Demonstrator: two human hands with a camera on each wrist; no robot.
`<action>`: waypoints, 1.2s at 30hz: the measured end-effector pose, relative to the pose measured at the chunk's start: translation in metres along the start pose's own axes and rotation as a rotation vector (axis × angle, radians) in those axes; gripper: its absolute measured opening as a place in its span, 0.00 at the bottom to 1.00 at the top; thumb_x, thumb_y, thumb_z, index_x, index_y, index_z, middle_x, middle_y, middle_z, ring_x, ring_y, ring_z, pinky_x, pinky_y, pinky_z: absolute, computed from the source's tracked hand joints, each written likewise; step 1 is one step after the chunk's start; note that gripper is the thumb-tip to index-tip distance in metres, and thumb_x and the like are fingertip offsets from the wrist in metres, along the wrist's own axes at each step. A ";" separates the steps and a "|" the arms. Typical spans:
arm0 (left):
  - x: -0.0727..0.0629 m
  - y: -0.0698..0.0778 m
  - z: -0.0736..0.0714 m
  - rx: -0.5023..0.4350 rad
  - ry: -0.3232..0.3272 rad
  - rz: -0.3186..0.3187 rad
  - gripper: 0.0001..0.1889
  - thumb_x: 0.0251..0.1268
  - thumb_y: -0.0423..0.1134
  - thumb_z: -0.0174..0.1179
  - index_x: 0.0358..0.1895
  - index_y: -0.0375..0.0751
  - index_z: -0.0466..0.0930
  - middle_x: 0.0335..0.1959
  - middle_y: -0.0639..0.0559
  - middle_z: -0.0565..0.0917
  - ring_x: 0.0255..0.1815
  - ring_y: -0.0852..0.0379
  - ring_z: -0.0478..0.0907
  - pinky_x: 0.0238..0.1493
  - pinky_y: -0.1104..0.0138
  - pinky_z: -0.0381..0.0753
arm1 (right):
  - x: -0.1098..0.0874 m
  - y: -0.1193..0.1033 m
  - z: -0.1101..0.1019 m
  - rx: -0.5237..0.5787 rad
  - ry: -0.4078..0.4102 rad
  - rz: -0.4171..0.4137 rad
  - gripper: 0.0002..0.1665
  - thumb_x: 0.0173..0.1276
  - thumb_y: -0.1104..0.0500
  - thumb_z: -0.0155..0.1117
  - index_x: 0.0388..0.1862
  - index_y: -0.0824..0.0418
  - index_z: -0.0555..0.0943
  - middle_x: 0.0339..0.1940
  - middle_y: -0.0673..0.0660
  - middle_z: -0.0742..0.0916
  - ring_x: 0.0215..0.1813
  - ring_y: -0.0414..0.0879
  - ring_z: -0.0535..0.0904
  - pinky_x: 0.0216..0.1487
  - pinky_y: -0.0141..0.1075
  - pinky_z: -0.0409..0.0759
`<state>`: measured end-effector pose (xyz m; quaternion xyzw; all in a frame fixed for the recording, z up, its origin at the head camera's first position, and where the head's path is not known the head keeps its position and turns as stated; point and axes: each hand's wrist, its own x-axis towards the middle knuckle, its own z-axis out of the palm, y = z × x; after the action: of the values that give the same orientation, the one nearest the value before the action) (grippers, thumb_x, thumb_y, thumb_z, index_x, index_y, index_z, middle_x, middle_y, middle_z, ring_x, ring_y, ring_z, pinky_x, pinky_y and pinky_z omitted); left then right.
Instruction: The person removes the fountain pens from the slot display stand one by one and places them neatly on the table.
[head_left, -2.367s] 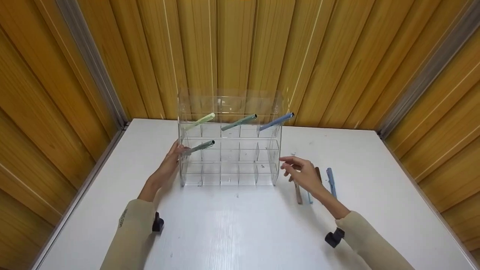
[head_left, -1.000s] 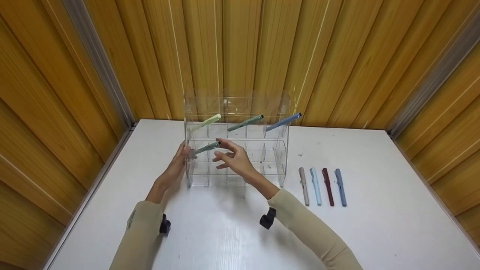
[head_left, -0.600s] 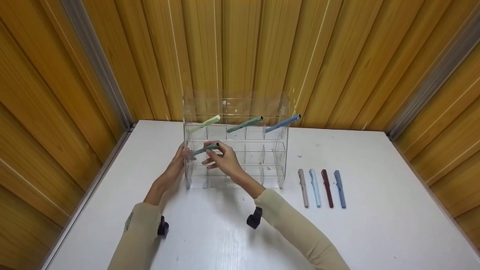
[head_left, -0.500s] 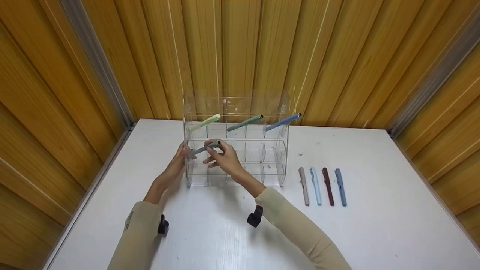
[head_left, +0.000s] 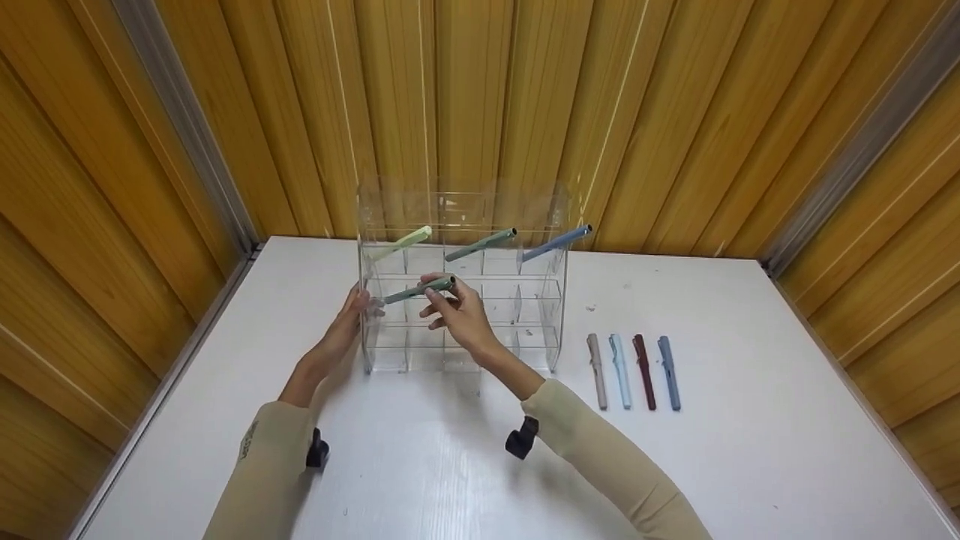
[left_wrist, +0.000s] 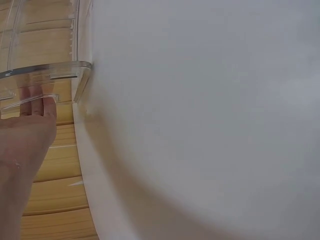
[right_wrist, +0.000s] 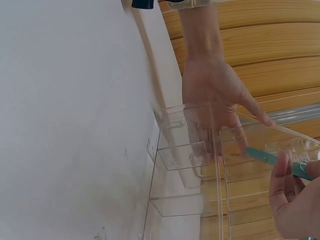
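A clear acrylic pen rack (head_left: 501, 337) with three tiers of compartments stands on the white table. My right hand (head_left: 466, 321) pinches a dark green pen (head_left: 405, 294) between thumb and fingers, in front of the middle tier's left end. The pen slants up to the right; its lower end is close to the leftmost compartment. My left hand (head_left: 339, 334) rests against the rack's left side, its fingers (left_wrist: 37, 106) straight along the panel in the left wrist view. A light green pen (head_left: 403, 243), a green pen (head_left: 481, 244) and a blue pen (head_left: 556, 243) lean in the top tier.
Right of the rack, a taupe pen (head_left: 597, 372), a light blue pen (head_left: 621, 372), a dark red pen (head_left: 645, 373) and a grey-blue pen (head_left: 670, 373) lie in a row on the table (head_left: 420, 465). A wood-panelled wall (head_left: 465, 97) rises behind the rack.
My right hand has come from the rack's right side to the dark green pen, taken hold of it, and shifted it up and right, outward from its compartment. My left hand has stayed at the rack.
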<state>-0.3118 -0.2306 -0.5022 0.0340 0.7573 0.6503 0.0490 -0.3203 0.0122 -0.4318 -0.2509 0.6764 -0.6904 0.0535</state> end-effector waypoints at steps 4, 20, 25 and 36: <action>0.001 0.000 0.001 -0.010 0.008 0.007 0.42 0.82 0.68 0.30 0.86 0.54 0.27 0.77 0.32 0.61 0.83 0.40 0.54 0.87 0.47 0.34 | -0.004 -0.011 -0.007 -0.067 0.029 -0.054 0.18 0.83 0.64 0.56 0.66 0.71 0.77 0.60 0.69 0.85 0.45 0.38 0.84 0.45 0.31 0.86; 0.004 0.001 0.003 -0.027 0.013 0.015 0.42 0.82 0.69 0.28 0.86 0.52 0.25 0.77 0.32 0.59 0.79 0.39 0.57 0.85 0.43 0.40 | -0.026 -0.047 -0.047 -0.016 0.081 -0.036 0.23 0.87 0.65 0.45 0.76 0.67 0.66 0.49 0.58 0.81 0.50 0.43 0.84 0.58 0.44 0.88; 0.005 0.000 0.003 -0.021 0.020 0.014 0.44 0.81 0.71 0.29 0.86 0.53 0.25 0.77 0.32 0.60 0.80 0.39 0.57 0.86 0.44 0.39 | -0.034 -0.049 -0.062 -0.075 0.096 0.002 0.23 0.87 0.64 0.45 0.76 0.67 0.70 0.43 0.52 0.78 0.46 0.41 0.78 0.51 0.38 0.89; 0.003 -0.006 0.006 -0.022 0.017 0.033 0.42 0.82 0.69 0.28 0.87 0.52 0.27 0.73 0.32 0.61 0.78 0.39 0.58 0.85 0.43 0.40 | -0.070 -0.036 -0.103 -0.170 0.190 0.080 0.23 0.88 0.59 0.48 0.75 0.63 0.75 0.49 0.60 0.83 0.51 0.48 0.80 0.49 0.33 0.84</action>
<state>-0.3136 -0.2249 -0.5087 0.0407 0.7499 0.6596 0.0321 -0.2935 0.1375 -0.4125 -0.1608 0.7439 -0.6487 -0.0045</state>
